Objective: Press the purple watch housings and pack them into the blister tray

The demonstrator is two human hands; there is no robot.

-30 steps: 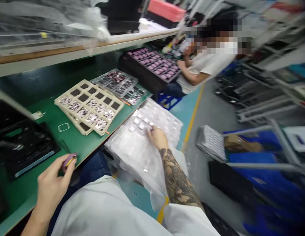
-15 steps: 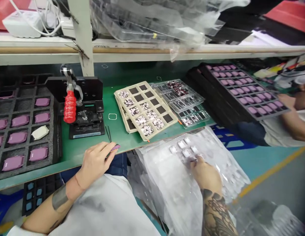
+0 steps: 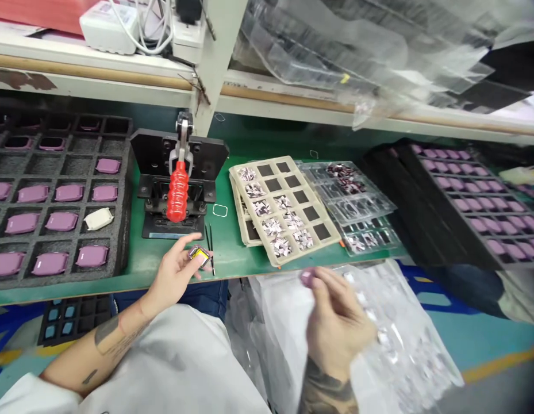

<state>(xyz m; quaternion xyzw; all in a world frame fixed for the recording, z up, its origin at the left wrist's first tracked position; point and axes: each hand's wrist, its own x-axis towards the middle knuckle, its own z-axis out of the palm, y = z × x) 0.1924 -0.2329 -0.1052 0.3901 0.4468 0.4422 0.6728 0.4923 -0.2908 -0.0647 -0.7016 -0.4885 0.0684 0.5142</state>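
My left hand point(image 3: 178, 270) is closed on a small purple case point(image 3: 200, 254), held at the bench's front edge with its inner side up. Yellow and white show inside its dark rim. Close by lie black tweezers point(image 3: 211, 250) on the green bench. My right hand point(image 3: 338, 322), somewhat blurred, pinches a small purple piece point(image 3: 307, 278) between thumb and fingers, above a plastic-wrapped sheet point(image 3: 404, 328) that bears small pale parts. Behind my left hand stands a black toggle-clamp press point(image 3: 174, 213) with a red handle point(image 3: 177, 192).
A black foam tray point(image 3: 120, 253) of purple cases and one cream case point(image 3: 98, 218) stands left. Beige trays point(image 3: 267, 256) and clear trays point(image 3: 357, 204) of small parts lie mid-bench. Stacked foam trays point(image 3: 391, 184) stand right, below a shelf point(image 3: 292, 109) with plastic bags.
My right hand has risen off the wrapped sheet and moved left, holding the purple piece. My left hand has turned its purple case, now showing the inside. The view has shifted left.
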